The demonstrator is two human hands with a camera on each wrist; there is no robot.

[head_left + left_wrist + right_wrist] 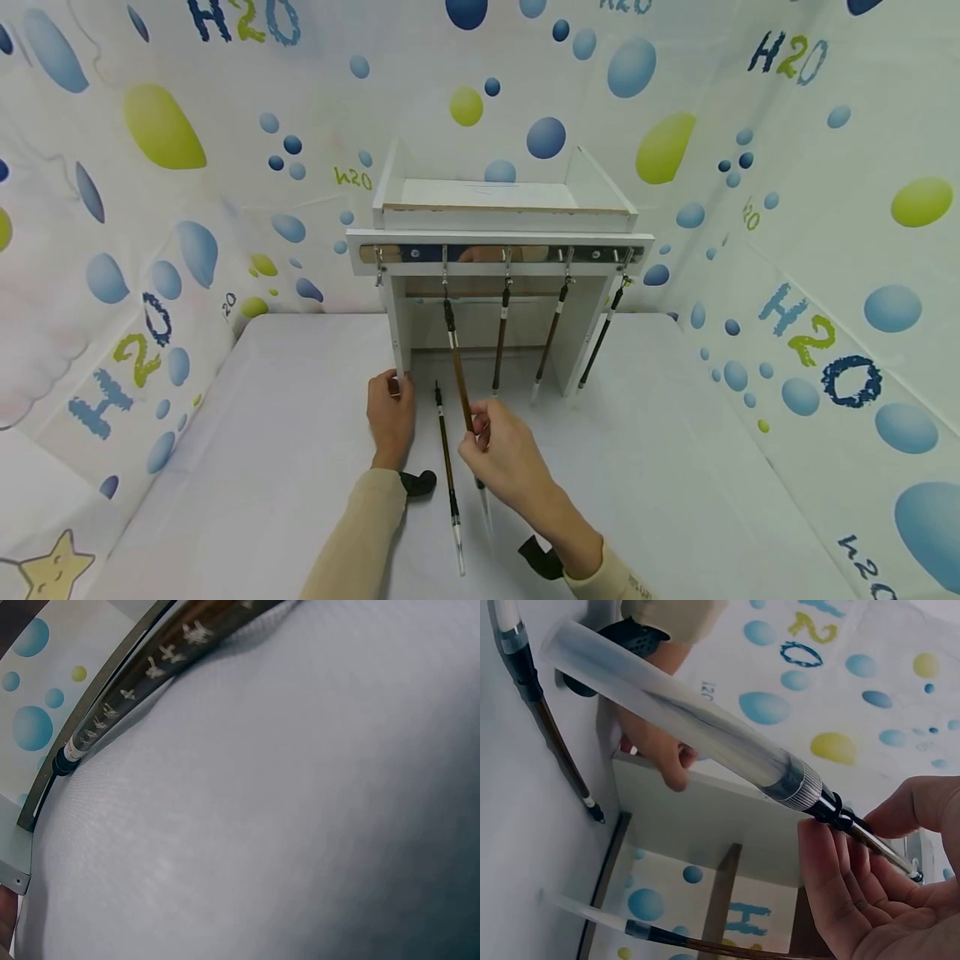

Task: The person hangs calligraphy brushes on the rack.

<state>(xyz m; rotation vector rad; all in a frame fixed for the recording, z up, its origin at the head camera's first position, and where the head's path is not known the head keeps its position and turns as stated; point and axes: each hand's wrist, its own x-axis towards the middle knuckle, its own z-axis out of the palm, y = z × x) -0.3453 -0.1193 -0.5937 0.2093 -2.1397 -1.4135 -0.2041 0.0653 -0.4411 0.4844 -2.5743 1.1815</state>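
Observation:
A white rack [495, 242] with a chrome hook bar [502, 253] stands at the back of the table. My left hand [392, 390] grips the rack's left leg [397, 333], fingers curled on its edge, as the left hand [660, 754] also shows in the right wrist view. My right hand [480, 423] pinches a brown brush [457, 367] whose top reaches the second hook. Its clear-capped tip [682, 720] sticks out below my fingers [832, 877]. A second brush [448, 475] lies flat on the table between my hands, also visible as the lying brush [142, 675] in the left wrist view.
Three more brushes [551, 333] hang from hooks to the right of the held one. The leftmost hook [379, 265] holds nothing. The table [675, 467] is covered in white cloth, with bubble-print walls [825, 250] close on three sides.

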